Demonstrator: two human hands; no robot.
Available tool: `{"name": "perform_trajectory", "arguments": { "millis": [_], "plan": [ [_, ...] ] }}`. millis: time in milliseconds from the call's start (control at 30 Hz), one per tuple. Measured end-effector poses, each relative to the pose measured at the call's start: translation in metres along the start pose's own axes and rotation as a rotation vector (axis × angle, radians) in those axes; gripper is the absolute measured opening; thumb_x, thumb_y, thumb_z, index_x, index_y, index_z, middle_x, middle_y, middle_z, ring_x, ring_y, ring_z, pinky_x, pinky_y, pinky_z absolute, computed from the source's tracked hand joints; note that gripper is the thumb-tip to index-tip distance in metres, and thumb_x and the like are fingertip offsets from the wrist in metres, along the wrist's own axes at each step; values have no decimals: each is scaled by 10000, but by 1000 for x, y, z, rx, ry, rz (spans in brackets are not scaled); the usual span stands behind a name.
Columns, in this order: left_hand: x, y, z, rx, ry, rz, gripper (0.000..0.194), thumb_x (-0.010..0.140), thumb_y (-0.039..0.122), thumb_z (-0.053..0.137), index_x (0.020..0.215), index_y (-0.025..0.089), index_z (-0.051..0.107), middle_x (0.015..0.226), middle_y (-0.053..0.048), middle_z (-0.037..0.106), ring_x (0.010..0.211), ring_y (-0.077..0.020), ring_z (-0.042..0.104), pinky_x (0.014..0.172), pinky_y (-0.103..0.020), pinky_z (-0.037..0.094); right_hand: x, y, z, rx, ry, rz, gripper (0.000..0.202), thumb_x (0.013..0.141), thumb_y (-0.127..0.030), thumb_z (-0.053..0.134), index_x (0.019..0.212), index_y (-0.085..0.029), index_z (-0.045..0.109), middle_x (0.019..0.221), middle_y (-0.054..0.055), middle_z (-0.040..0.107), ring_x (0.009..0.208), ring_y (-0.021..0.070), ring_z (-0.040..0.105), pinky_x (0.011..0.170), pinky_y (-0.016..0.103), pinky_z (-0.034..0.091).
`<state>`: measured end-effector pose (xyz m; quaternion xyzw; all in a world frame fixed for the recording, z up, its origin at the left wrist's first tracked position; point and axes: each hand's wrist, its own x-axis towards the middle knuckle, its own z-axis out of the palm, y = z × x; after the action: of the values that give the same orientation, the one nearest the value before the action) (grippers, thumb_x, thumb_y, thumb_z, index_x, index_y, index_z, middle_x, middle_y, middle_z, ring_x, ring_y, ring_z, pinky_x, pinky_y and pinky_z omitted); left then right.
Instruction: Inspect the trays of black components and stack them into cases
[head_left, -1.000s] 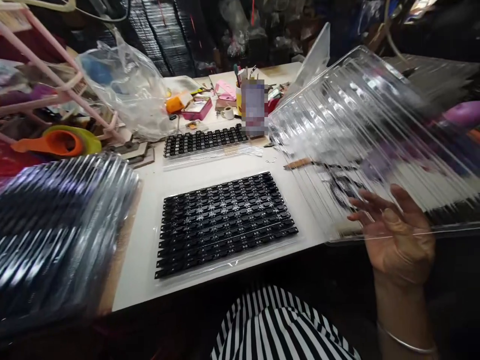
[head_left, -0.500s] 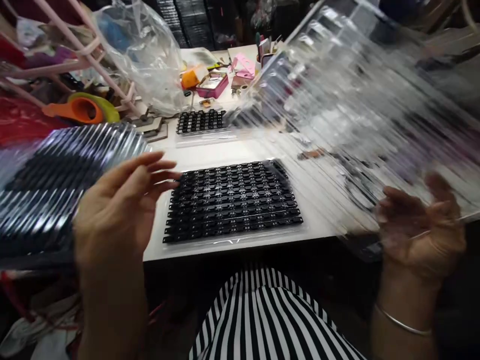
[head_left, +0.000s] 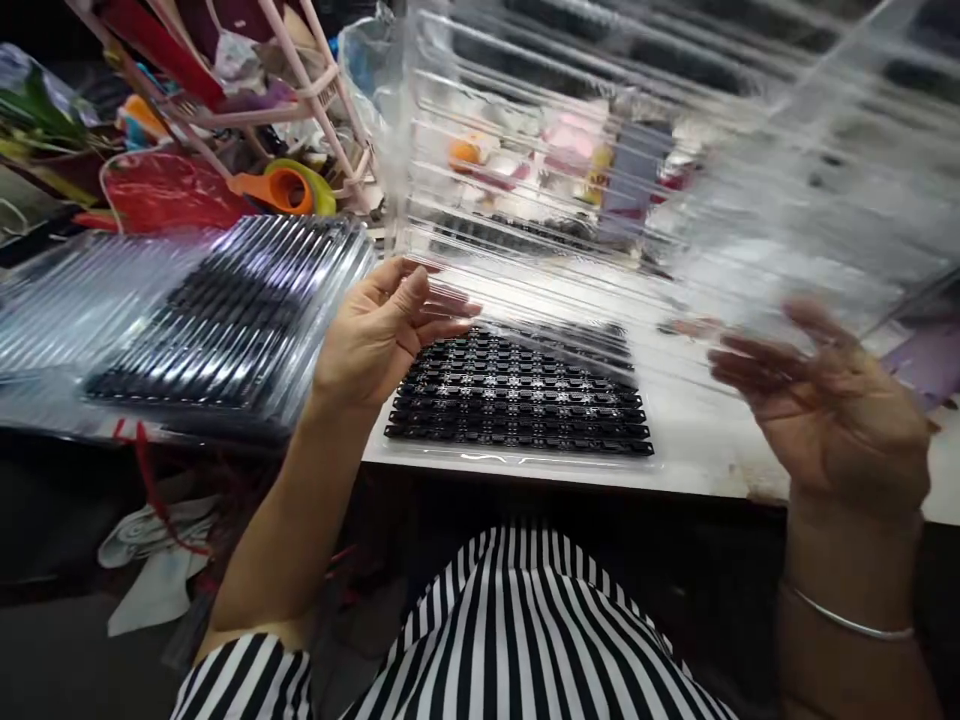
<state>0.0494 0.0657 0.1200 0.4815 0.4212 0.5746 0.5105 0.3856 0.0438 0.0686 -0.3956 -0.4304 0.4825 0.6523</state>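
Beside a shiny stack (head_left: 236,310), our left hand (head_left: 390,325) now pinches our clear tray (head_left: 600,190), unlike half a second ago. The clear tray tilts in the air, farther left than before. Below it lie black strips (head_left: 517,405), long way left to right, nearer our left hand. Our right hand (head_left: 836,410) is by its low edge, too blurry to tell its grip.

The left hand (head_left: 371,340) and the right hand (head_left: 844,415) hold a clear ribbed plastic tray (head_left: 757,225) tilted above rows of black strips (head_left: 521,400) on the white desk (head_left: 697,445).
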Motion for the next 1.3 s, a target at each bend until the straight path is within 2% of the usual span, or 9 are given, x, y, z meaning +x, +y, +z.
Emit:
{"name": "perform_trajectory", "arguments": {
  "millis": [167, 400, 600, 700, 867, 933, 1033, 1167, 1300],
  "plan": [
    [-4, 3, -21, -6, 50, 67, 222, 805, 351, 658, 934, 179, 605, 774, -30, 714, 811, -201, 702, 706, -292, 570, 2, 3, 12, -162, -153, 92, 415, 810, -279, 661, 1211, -189, 599, 795, 76, 745, 706, 233, 712, 665, 371, 580],
    [-24, -1, -58, 119, 39, -38, 323, 769, 224, 691, 1074, 135, 631, 724, -38, 719, 715, -148, 688, 726, -254, 553, 1, 9, 23, -285, -89, -46, 267, 785, -248, 702, 1039, -166, 698, 675, 36, 695, 542, 155, 640, 550, 284, 526],
    [-28, 2, -71, 129, 15, -31, 356, 775, 278, 686, 1107, 164, 632, 704, -46, 708, 649, -168, 684, 529, -214, 521, 5, -2, 32, -187, -123, 4, 383, 735, -309, 732, 1104, -220, 682, 838, 74, 716, 777, 232, 680, 736, 415, 528],
    [-19, 10, -67, 122, -63, -28, 390, 766, 276, 695, 1131, 157, 624, 682, -38, 682, 622, -176, 679, 468, -204, 493, 20, -13, 24, -148, 61, 37, 258, 835, -314, 604, 1052, -222, 710, 863, 86, 727, 790, 220, 684, 721, 413, 522],
    [-15, 1, -42, -102, 6, 129, 422, 853, 408, 582, 1232, 225, 558, 1158, -90, 634, 1078, -221, 612, 909, -345, 496, 38, -13, 19, 159, 446, -35, 461, 963, -177, 357, 683, -213, 721, 796, -3, 733, 743, 76, 676, 661, 206, 509],
    [-25, -14, -19, -154, -71, 83, 384, 846, 361, 602, 1200, 212, 588, 1199, -104, 617, 1120, -241, 584, 976, -403, 449, 26, -5, 33, 310, 349, -61, 509, 968, -119, 274, 731, -197, 717, 875, -20, 732, 859, 59, 672, 741, 180, 517],
    [-48, -43, 30, -165, -272, -108, 444, 786, 248, 683, 1218, 215, 585, 1250, -112, 598, 1158, -255, 553, 981, -414, 440, -13, 15, 69, 265, 84, 9, 255, 773, -5, 565, 888, -183, 708, 858, -25, 725, 845, 125, 687, 793, 252, 557],
    [-63, -66, 85, -314, -161, -51, 368, 806, 285, 665, 1154, 208, 571, 1178, -73, 634, 1099, -198, 584, 980, -353, 429, -54, 40, 110, 206, -95, 105, 195, 727, -101, 710, 881, -216, 674, 878, -17, 716, 847, 133, 677, 809, 264, 552],
    [-58, -55, 71, -137, 19, 21, 155, 840, 315, 618, 895, 183, 558, 828, -13, 661, 792, -140, 643, 772, -281, 512, -41, 37, 96, 133, -127, 123, 111, 816, -285, 646, 908, -223, 635, 858, 5, 710, 825, 175, 688, 793, 365, 563]
  ]
}}
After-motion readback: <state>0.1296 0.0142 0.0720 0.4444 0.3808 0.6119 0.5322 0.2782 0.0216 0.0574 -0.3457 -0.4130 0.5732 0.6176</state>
